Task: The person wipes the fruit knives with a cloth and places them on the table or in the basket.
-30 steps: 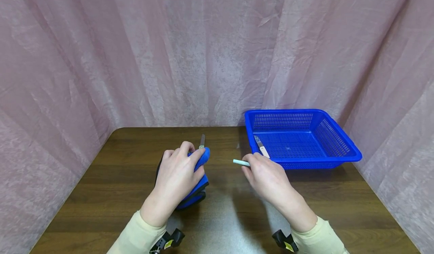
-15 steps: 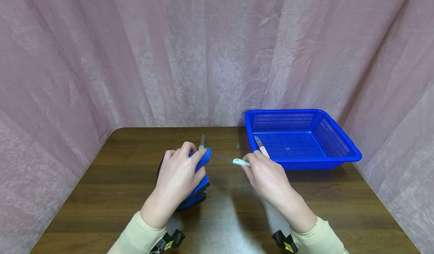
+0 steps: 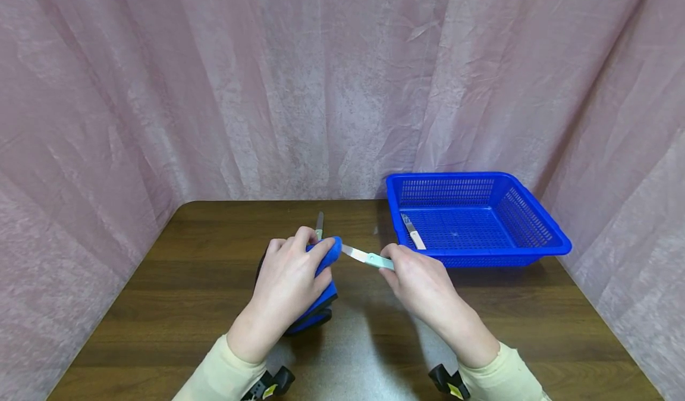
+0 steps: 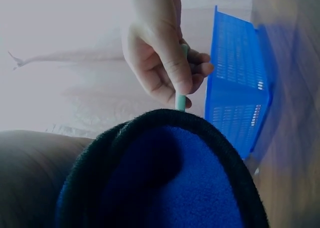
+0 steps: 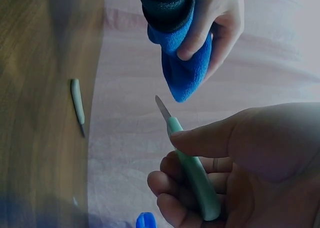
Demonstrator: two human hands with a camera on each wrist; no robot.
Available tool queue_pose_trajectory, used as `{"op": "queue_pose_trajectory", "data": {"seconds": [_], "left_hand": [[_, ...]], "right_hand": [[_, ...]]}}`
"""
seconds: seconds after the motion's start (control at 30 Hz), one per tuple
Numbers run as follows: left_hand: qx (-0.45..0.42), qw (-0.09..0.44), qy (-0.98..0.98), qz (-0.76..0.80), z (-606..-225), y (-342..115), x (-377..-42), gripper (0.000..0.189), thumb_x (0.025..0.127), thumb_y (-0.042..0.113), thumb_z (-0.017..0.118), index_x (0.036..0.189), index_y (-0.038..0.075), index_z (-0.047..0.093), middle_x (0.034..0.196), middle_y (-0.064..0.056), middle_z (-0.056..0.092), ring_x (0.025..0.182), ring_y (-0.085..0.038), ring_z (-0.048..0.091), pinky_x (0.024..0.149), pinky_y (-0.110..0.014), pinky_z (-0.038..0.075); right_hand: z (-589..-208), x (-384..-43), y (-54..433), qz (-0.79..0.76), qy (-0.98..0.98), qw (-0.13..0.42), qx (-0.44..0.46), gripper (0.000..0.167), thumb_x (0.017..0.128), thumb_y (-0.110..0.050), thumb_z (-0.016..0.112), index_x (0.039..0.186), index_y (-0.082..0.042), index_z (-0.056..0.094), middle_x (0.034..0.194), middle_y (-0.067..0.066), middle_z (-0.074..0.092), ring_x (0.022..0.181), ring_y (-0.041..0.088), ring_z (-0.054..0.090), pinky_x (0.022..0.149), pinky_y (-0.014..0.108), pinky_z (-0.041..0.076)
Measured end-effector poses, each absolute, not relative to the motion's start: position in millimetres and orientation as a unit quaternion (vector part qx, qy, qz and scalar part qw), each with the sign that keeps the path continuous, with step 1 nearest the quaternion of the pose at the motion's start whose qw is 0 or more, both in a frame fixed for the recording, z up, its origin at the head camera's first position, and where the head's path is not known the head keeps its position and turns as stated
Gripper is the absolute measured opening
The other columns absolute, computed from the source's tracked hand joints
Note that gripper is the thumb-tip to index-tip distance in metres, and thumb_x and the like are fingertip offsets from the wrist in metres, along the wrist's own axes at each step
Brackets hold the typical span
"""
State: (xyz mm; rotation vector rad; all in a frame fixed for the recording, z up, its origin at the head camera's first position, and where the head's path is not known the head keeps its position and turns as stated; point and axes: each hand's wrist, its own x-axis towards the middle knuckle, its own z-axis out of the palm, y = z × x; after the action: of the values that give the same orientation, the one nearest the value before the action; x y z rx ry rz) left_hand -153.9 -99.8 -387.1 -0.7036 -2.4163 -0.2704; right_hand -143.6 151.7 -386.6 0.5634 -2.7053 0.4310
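Note:
My left hand (image 3: 289,276) grips a folded blue cloth (image 3: 323,297) with black edging, a soft corner of it standing out past the thumb and fingertips. In my right hand (image 3: 423,282) is a small knife (image 5: 195,175) with a mint-green handle, the thumb pressed along the handle. Its blade points left at the cloth's corner, with a small gap between tip and cloth in the right wrist view. In the left wrist view the cloth (image 4: 185,188) hides the blade. A second knife (image 3: 319,225) with a pale green handle lies on the table beyond my left hand.
A blue perforated basket (image 3: 481,251) stands at the back right, close to my right hand. Inside it, along the left side, lies a white-handled knife (image 3: 414,232). Pink curtains (image 3: 342,91) hang behind the brown wooden table (image 3: 160,306).
The knife in my right hand has turned, so its flat blade and handle now show. My left hand has shifted slightly right with the cloth, nearer the blade tip.

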Motion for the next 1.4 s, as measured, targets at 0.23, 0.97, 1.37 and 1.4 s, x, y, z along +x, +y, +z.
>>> {"op": "queue_pose_trajectory", "data": {"seconds": [0.23, 0.97, 1.37, 1.4], "left_hand": [[-0.283, 0.296, -0.907, -0.097, -388.4, -93.6, -151.1, 0.041, 0.088, 0.018, 0.084, 0.129, 0.017, 0.082, 0.112, -0.009, 0.067, 0.08, -0.026, 0.072, 0.086, -0.055, 0.056], [-0.329, 0.277, -0.898, -0.095, -392.8, -80.8, -142.7, 0.041, 0.088, 0.02, 0.086, 0.129, 0.018, 0.082, 0.113, -0.008, 0.068, 0.086, -0.022, 0.072, 0.084, -0.049, 0.054], [-0.331, 0.272, -0.899, -0.089, -394.4, -81.7, -143.5, 0.039, 0.088, 0.02, 0.085, 0.127, 0.019, 0.082, 0.112, -0.007, 0.068, 0.084, -0.021, 0.071, 0.083, -0.048, 0.054], [-0.331, 0.271, -0.899, -0.089, -394.5, -82.0, -143.7, 0.039, 0.088, 0.02, 0.085, 0.127, 0.019, 0.082, 0.112, -0.007, 0.068, 0.084, -0.021, 0.071, 0.083, -0.047, 0.054]], "right_hand": [[-384.9, -143.5, 150.4, 0.151, -0.957, 0.146, 0.202, 0.019, 0.096, -0.015, 0.088, 0.103, -0.013, 0.071, 0.079, -0.006, 0.063, 0.063, 0.012, 0.053, 0.055, 0.036, 0.05], [-385.2, -142.4, 148.8, 0.154, -0.955, 0.119, 0.226, 0.019, 0.095, -0.017, 0.089, 0.104, -0.013, 0.072, 0.082, -0.007, 0.066, 0.064, 0.01, 0.055, 0.057, 0.036, 0.051], [-384.5, -142.1, 148.1, 0.153, -0.95, 0.132, 0.237, 0.019, 0.096, -0.015, 0.088, 0.106, -0.013, 0.072, 0.085, -0.007, 0.066, 0.064, 0.011, 0.056, 0.057, 0.038, 0.052], [-384.5, -142.1, 148.0, 0.153, -0.95, 0.132, 0.237, 0.019, 0.096, -0.015, 0.087, 0.107, -0.013, 0.072, 0.085, -0.007, 0.067, 0.065, 0.011, 0.056, 0.057, 0.038, 0.052]]}}
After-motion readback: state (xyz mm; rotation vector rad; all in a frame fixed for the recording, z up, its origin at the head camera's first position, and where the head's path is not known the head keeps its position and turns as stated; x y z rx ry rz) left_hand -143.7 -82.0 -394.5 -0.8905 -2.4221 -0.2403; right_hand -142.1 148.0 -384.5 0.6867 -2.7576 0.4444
